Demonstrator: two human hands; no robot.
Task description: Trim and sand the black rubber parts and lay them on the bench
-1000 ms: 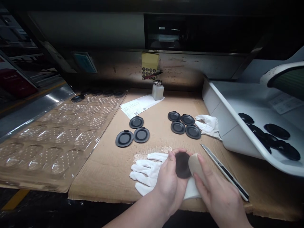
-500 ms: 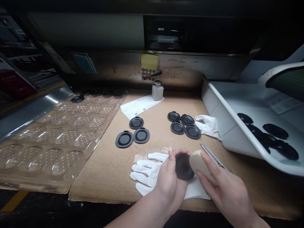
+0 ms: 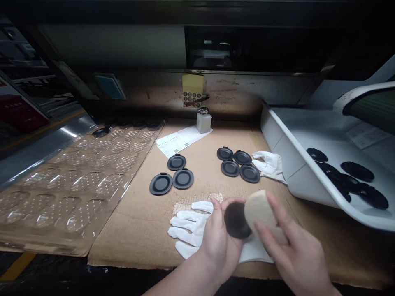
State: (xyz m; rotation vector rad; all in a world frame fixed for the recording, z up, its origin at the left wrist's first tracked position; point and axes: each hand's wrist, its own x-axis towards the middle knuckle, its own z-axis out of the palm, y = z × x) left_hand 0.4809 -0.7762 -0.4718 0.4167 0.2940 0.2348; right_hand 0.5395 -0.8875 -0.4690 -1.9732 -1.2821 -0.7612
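My left hand [image 3: 217,242] grips a dark round disc [image 3: 237,220] by its edge, with the face tilted up toward me. My right hand [image 3: 293,250] holds a beige foam pad [image 3: 262,211] between thumb and fingers, and the pad overlaps the disc's right side. Under my left hand lies a white fabric glove [image 3: 188,226], and a white cloth [image 3: 254,250] lies beneath the disc. Several black round lids with tabs [image 3: 182,179] sit on the cardboard sheet [image 3: 138,246] beyond my hands.
A clear blister tray [image 3: 77,185] lies to the left. A white tray [image 3: 293,172] holding black discs stands at right. Farther back are a second white glove [image 3: 268,166], a printed paper [image 3: 182,142] and a white pump bottle [image 3: 204,121].
My right hand has lifted the foam pad up and left, over the disc, and more of the pad shows. The metal-edged knife by the cardboard is now out of sight.
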